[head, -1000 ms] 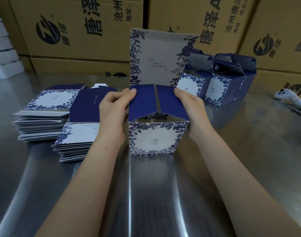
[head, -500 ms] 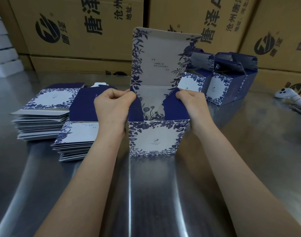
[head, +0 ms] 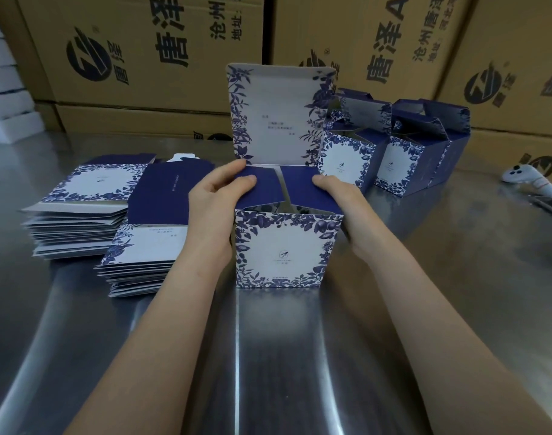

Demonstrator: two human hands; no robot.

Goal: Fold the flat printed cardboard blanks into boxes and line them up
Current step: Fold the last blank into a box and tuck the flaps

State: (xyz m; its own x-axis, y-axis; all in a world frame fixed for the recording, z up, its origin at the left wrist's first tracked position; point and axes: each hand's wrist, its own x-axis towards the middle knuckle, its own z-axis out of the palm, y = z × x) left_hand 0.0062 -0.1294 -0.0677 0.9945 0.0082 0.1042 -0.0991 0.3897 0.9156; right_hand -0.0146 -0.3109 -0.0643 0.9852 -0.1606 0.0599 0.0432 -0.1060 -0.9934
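A blue-and-white floral box stands upright on the steel table in front of me, its tall lid panel raised at the back. My left hand grips the box's left side, fingers pressing the left navy flap down. My right hand holds the right side and presses the right navy flap flat. Both flaps lie almost level over the opening. Two stacks of flat blanks lie at the left. Folded boxes stand in a row behind right.
Large brown shipping cartons wall off the back of the table. A white game-style controller and a dark flat device lie at the far right. White foam blocks sit at the far left.
Half a second ago the two navy side flaps were pulled apart showing the box interior; now both hands have pressed them back down nearly flat over the opening.
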